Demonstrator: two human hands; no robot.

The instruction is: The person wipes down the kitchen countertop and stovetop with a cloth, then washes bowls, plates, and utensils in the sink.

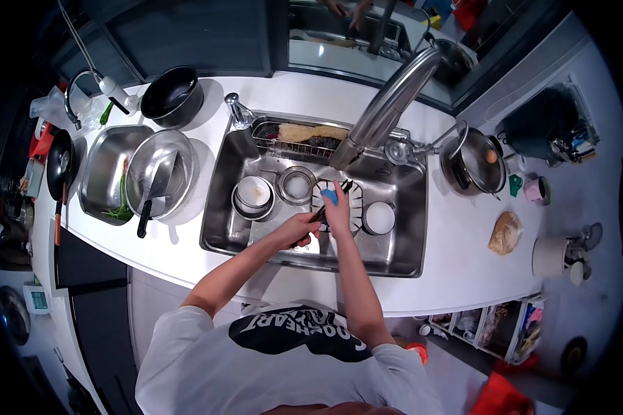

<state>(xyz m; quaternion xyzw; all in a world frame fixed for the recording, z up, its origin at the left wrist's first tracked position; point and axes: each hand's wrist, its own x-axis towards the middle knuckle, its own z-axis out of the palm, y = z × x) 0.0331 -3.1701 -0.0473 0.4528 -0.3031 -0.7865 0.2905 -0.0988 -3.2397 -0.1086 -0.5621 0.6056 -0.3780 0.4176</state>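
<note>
Large sink (408,235): steel, set into the white surface (457,249); I stand at its near edge, both forearms reaching in over the rim.
Left hand (299,231): over the near half of the large sink, fingers curled round the lower end of a dark slender utensil (318,215).
Right hand (338,211): over the middle of the large sink, grip narrow, a blue sponge (330,196) held at the utensil's upper part.
Dark slender utensil: slants across the large sink between my hands, upper end toward its far side; one piece or several, cannot tell.
Striped dish (354,206): inside the large sink, beneath my right hand, partly hidden.
Stacked bowls (254,191): inside the large sink, left half.
Round container (297,185): inside the large sink, left of its middle, whitish within.
White bowl (379,218): inside the large sink, right half.
Faucet (387,104): arches over the large sink from its far right.
Colander (137,173): left of the large sink; knife (163,176) lying across it.
Black pot (172,100): left of the large sink, toward the far edge.
</note>
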